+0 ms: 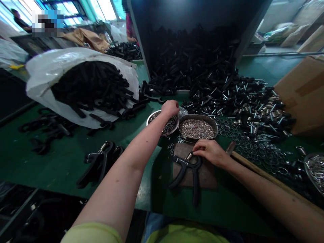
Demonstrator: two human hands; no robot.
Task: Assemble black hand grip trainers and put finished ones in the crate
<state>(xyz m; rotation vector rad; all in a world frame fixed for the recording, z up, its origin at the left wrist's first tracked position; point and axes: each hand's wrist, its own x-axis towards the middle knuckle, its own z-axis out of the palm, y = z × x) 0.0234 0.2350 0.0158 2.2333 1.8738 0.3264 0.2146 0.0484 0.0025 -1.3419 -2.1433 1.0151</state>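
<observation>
A black hand grip strengthener (195, 179) with two curved handles and a coil spring (188, 156) lies on a brown square plate (210, 180) in front of me. My right hand (210, 152) pinches it at its upper end, beside the spring. My left hand (170, 108) is over the far rim of a round metal bowl (147, 122) of small dark metal pins, its fingers curled together; whatever they hold is hidden. Touching that bowl on the right is an oval metal tin (216, 130) full of tiny shiny parts. Small washers (171, 149) lie near both.
Finished-looking hand grips (97, 163) lie at left. Behind them, a white sack (37, 77) spills black handles. A large bin (141, 37) of black parts stands behind. Handles with bolts and springs (253, 104), metal rings (250, 146), a hammer (231, 147) and a cardboard box (303, 98) occupy the right.
</observation>
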